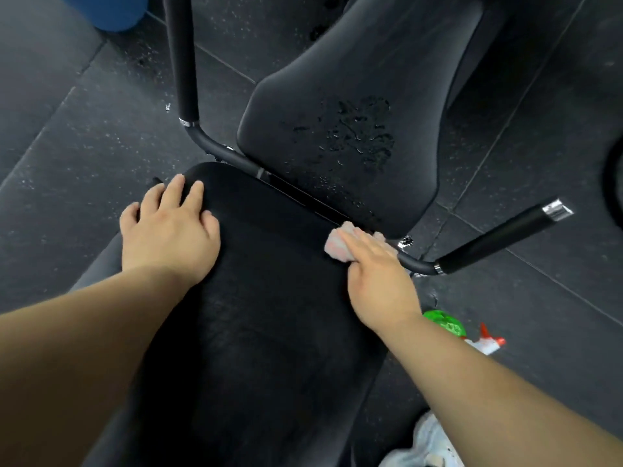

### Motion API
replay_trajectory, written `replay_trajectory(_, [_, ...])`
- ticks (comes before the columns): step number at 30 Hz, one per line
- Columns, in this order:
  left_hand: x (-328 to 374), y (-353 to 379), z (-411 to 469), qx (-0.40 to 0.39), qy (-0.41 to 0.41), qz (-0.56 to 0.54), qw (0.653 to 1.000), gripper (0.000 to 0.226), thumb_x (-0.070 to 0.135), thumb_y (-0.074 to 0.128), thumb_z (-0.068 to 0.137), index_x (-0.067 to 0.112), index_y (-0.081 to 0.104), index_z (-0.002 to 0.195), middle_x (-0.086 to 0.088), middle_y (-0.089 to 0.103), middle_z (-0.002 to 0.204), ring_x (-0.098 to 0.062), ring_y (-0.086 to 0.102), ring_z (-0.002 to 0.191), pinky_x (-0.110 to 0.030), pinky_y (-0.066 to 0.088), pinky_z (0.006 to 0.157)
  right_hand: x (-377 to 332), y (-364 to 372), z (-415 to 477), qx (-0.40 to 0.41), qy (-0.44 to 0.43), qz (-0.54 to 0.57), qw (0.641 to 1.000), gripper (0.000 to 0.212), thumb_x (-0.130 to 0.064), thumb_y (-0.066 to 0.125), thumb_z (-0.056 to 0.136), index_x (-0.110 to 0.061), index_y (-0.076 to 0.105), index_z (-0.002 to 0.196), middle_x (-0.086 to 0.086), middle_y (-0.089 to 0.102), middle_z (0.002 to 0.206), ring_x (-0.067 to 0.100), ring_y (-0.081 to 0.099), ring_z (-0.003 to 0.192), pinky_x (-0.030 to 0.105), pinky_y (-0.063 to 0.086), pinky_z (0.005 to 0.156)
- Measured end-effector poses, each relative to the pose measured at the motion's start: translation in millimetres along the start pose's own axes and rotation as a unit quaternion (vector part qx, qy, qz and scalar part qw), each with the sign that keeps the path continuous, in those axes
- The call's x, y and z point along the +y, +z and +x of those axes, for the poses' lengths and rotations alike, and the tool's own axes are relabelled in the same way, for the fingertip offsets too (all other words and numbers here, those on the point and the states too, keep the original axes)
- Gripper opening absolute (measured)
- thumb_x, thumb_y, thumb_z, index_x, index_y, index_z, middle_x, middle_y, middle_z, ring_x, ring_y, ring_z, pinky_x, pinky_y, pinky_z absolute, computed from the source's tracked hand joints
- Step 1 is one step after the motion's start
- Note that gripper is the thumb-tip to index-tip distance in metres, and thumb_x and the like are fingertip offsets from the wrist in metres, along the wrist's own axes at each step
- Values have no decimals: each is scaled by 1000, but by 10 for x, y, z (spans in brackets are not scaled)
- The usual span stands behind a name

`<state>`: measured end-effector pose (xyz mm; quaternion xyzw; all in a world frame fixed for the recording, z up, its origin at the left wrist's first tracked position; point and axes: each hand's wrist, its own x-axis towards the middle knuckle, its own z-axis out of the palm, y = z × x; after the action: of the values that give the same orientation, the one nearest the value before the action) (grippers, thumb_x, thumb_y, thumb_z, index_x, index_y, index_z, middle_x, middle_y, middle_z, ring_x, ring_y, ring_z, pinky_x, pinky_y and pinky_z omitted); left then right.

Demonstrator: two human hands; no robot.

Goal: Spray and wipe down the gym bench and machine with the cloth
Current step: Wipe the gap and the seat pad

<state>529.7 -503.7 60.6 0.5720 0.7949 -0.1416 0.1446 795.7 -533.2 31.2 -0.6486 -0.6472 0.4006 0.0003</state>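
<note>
Seat pad: left hand flat, fingers spread, far-left corner; right hand clamped on pink cloth at far-right edge.

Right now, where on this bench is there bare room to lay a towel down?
The dark seat pad is bare between the left hand and the right hand, and nearer the camera. The back pad is free above its wet patch. It's crowded at the right: cloth, bent handle bar, spray bottle on the floor.
</note>
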Motion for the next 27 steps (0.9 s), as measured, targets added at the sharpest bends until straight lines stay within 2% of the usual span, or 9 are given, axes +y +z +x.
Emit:
replay_trajectory(3, [-3,30,10,15,3,-3,1000,52,36,33,99,25,36,149,-2,27,160,-25,21,146,-49,17,115,349,-192,-184,21,85,21,996,58,0,31,85,-33,55,126,-16,53,125,22,49,126,29,38,100])
replay_trajectory(7, [-8,49,9,27,13,3,1000,50,34,36,98,23,40,147,-4,32,158,-27,25,145,-51,20,114,-82,-75,15,47,-4,-45,998,36,-7,19,61,-26,42,81,-7,46,86,21,46,86,35,30,82])
replay_trajectory(9, [-14,60,7,27,16,5,1000,51,34,36,98,23,39,147,-4,31,158,-27,25,145,-51,20,115,-545,-13,254,5,-1,-51,999,35,-5,24,72,-28,43,90,-9,41,82,18,41,87,32,21,78])
replay_trajectory(12, [8,21,-1,29,16,-20,999,55,33,39,97,27,32,151,-7,28,159,-29,25,145,-51,18,116,-1042,-11,564,-65,22,89,994,47,-7,50,89,-24,40,133,-4,47,86,22,46,100,32,33,72])
replay_trajectory(15, [26,-33,-55,79,176,-58,979,67,24,48,86,28,31,150,-12,31,157,-34,35,137,-51,26,114,-1131,-80,621,-68,30,246,966,36,-22,57,92,-24,43,125,-6,58,103,18,57,102,34,46,78])
replay_trajectory(17, [138,-40,-37,69,334,-85,936,71,23,52,76,23,38,146,-8,43,151,-27,42,131,-43,33,112,-1050,-171,622,-95,93,358,924,32,-28,53,95,-29,48,127,-6,63,115,17,60,105,38,51,93])
replay_trajectory(20, [469,-29,108,2,347,-137,928,49,39,52,78,27,58,125,10,64,119,-20,57,112,-38,44,98,-782,-340,683,-91,174,509,838,35,-11,46,98,-15,55,131,10,63,127,25,60,117,44,50,101])
replay_trajectory(24, [491,104,361,77,306,-55,947,23,24,62,77,20,68,99,0,69,105,-32,60,103,-43,43,86,-555,-609,890,71,148,295,941,24,-14,45,92,-11,68,88,5,74,84,24,72,87,44,61,77])
replay_trajectory(27, [251,20,691,90,160,-60,981,26,10,55,83,21,68,103,1,67,115,-34,49,118,-46,34,96,-668,-745,1091,-71,125,109,984,32,-19,40,88,-4,69,81,5,71,60,24,71,63,34,60,64])
